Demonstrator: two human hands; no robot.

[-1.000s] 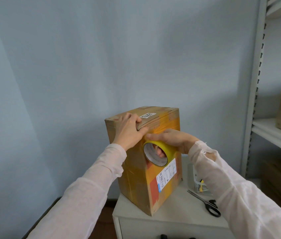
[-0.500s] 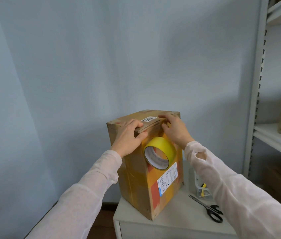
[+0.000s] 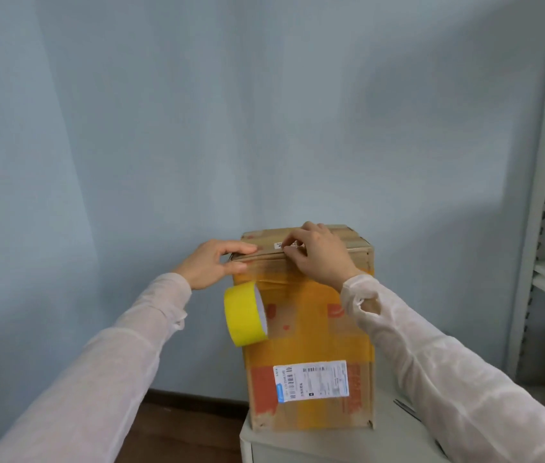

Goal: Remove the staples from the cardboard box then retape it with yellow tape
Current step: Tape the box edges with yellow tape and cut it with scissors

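A tall cardboard box [image 3: 311, 329] with orange print and a white shipping label [image 3: 311, 380] stands upright on a white cabinet [image 3: 331, 442]. My left hand [image 3: 211, 267] grips its top left corner, fingers on top and thumb on the front. My right hand [image 3: 319, 255] lies over the top front edge, its curled fingers at the flap seam near a small sticker. A yellow tape roll [image 3: 242, 315] hangs free against the box's upper left front, below my left hand; neither hand holds it. No staples can be made out.
Part of a pair of scissors [image 3: 405, 409] lies on the cabinet to the right of the box, mostly behind my right sleeve. A grey metal shelving unit [image 3: 538, 195] stands at the right. A pale blue wall is behind.
My right hand let go of the tape roll and moved up to the box's top edge. The box has turned so its labelled face is towards me, and the roll now hangs at the left.
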